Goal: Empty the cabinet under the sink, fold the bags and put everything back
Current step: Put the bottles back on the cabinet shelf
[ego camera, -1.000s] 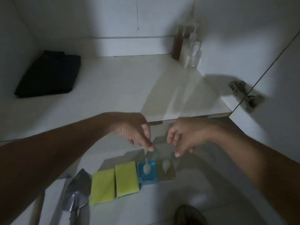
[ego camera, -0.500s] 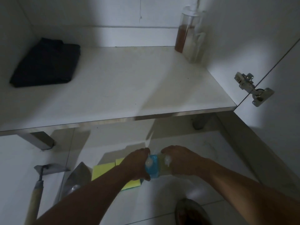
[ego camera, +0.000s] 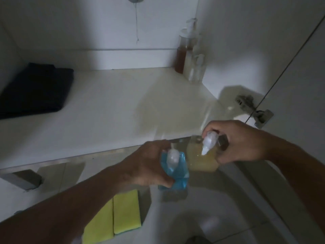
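Put-back stage, by the look of it. Your left hand (ego camera: 149, 166) has its grip clenched round a blue bottle (ego camera: 175, 171) with a white pump top; your right hand (ego camera: 241, 140) grasps a yellowish bottle (ego camera: 202, 161) by its white spray head. Both bottles hang just in front of the cabinet shelf (ego camera: 109, 117) edge, touching or nearly so, clear of the floor.

Already on the shelf: folded dark bags (ego camera: 35, 88) at the left, soft and flat, edges squared; a cluster of clear bottles (ego camera: 190, 55) in the back right corner, one holding brown liquid. Two yellow sponges (ego camera: 114, 219) lie side by side on the tiled floor (ego camera: 219, 217), not yet returned.

Next move, as a judgement: lift both bottles over the shelf lip and stand them upright near the corner cluster, without knocking it. The plastic looks smooth and thin, the blue one faceted; liquid inside will shift, so keep them level. The shelf surface is glossy white laminate. Light is dim; fine detail blurred.
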Action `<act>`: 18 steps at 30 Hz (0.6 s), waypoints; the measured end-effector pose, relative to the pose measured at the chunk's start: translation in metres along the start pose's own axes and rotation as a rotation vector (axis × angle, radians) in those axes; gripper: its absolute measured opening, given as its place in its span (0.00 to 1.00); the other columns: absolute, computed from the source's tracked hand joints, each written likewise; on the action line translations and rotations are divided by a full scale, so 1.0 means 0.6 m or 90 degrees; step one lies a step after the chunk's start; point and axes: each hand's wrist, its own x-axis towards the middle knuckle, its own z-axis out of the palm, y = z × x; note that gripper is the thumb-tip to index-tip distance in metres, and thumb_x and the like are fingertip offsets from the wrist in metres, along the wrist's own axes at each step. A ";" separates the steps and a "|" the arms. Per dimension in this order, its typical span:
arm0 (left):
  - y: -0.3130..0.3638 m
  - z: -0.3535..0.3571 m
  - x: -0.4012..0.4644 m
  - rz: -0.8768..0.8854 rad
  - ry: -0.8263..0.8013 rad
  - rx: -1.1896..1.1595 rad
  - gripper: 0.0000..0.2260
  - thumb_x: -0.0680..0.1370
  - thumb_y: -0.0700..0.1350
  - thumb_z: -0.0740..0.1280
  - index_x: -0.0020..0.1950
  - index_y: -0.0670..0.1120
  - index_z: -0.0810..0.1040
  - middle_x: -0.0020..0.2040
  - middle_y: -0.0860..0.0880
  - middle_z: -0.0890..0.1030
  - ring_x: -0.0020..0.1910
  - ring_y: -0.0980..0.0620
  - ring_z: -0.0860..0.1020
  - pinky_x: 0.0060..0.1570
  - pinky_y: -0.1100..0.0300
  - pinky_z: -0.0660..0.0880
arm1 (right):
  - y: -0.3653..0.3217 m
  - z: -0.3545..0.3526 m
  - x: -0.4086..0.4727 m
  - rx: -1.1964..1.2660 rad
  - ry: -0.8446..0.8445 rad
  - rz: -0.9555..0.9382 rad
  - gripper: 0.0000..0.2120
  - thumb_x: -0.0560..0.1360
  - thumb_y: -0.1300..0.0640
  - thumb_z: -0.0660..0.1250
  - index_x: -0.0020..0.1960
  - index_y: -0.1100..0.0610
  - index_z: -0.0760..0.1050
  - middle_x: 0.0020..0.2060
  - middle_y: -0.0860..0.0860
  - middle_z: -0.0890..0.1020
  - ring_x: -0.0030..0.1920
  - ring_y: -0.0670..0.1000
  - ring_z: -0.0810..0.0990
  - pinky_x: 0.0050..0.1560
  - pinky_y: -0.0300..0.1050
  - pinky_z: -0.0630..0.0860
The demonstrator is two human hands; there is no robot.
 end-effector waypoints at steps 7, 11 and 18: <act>0.070 -0.085 0.102 0.042 0.080 0.028 0.27 0.62 0.47 0.80 0.58 0.52 0.74 0.54 0.55 0.77 0.53 0.54 0.75 0.51 0.60 0.74 | 0.019 -0.124 0.090 -0.086 0.102 0.021 0.23 0.59 0.59 0.80 0.51 0.48 0.77 0.48 0.46 0.81 0.51 0.49 0.80 0.55 0.54 0.78; 0.079 -0.098 0.186 0.046 0.080 0.027 0.27 0.64 0.45 0.79 0.61 0.50 0.74 0.57 0.53 0.76 0.55 0.53 0.74 0.56 0.58 0.74 | 0.046 -0.164 0.170 -0.134 0.151 0.057 0.25 0.59 0.60 0.80 0.53 0.52 0.77 0.50 0.50 0.81 0.49 0.52 0.80 0.50 0.52 0.79; 0.077 -0.104 0.322 0.044 0.093 -0.007 0.30 0.64 0.42 0.79 0.64 0.48 0.73 0.58 0.52 0.74 0.55 0.52 0.73 0.53 0.61 0.73 | 0.094 -0.204 0.299 -0.176 0.164 0.089 0.27 0.60 0.61 0.79 0.56 0.54 0.74 0.53 0.51 0.76 0.51 0.54 0.77 0.47 0.45 0.75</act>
